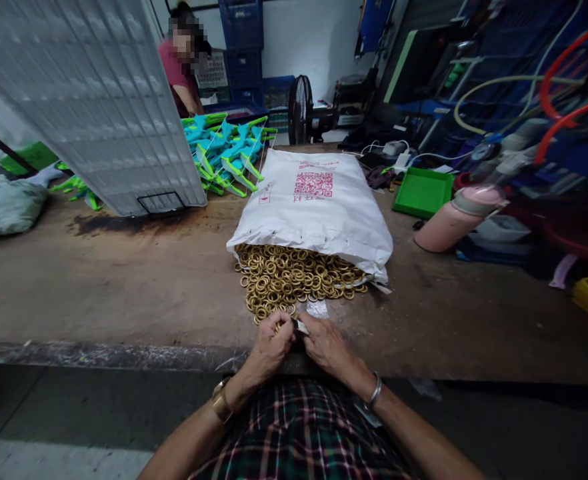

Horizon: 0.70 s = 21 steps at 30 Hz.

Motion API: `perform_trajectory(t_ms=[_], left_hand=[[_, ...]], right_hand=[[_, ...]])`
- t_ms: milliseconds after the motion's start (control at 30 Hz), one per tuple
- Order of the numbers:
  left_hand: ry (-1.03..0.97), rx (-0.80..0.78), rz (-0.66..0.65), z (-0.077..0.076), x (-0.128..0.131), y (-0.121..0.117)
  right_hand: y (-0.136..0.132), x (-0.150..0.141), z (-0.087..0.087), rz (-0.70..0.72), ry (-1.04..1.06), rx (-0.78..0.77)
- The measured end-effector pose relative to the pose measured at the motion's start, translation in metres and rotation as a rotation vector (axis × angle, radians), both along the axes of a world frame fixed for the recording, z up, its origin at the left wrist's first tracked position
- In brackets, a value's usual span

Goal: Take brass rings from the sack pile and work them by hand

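Note:
My left hand (pixel 273 343) is closed in a pinch at the table's front edge, with a brass-coloured ring (pixel 277 327) partly showing between its fingers. Right beside it, my right hand (pixel 328 345) is closed around a small tool (pixel 301 327) with a pale part and a dark part; its exact kind is hidden by the fingers. The two hands meet at the fingertips. Just beyond them, a heap of brass-coloured rings (pixel 289 277) spills from the mouth of a white woven sack (pixel 344 213) with red print, which lies on its side.
A tall translucent ribbed panel (pixel 94 100) leans at the left, near turquoise and green plastic pieces (pixel 229 150). To the right are a green tray (pixel 423 192) and a pink bottle (pixel 457 219). Behind the table are a black fan (pixel 301 110) and a person (pixel 181 73).

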State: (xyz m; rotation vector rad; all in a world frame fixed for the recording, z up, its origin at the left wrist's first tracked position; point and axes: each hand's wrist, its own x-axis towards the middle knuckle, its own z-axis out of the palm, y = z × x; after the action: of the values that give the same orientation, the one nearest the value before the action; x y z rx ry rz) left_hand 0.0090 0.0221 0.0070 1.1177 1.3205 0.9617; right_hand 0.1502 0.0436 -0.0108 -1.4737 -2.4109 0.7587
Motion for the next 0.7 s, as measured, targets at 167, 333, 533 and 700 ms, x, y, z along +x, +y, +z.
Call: perform_trajectory(t_ms=[167, 333, 533, 700], left_hand=[[0.009, 0.0, -0.03, 0.009, -0.001, -0.006], [-0.141, -0.186, -0.324, 0.038, -0.005, -0.022], [-0.204, -0.451, -0.297, 0.019, -0.034, -0.044], [-0.155, -0.539, -0.2, -0.011, -0.065, -0.079]], right_hand=[[0.005, 0.002, -0.002, -0.02, -0.107, 0.001], [0.02, 0.01, -0.007, -0.138, -0.222, 0.02], [0.025, 0.0, -0.01, -0.202, -0.161, 0.116], [0.025, -0.021, -0.004, -0.268, -0.181, 0.094]])
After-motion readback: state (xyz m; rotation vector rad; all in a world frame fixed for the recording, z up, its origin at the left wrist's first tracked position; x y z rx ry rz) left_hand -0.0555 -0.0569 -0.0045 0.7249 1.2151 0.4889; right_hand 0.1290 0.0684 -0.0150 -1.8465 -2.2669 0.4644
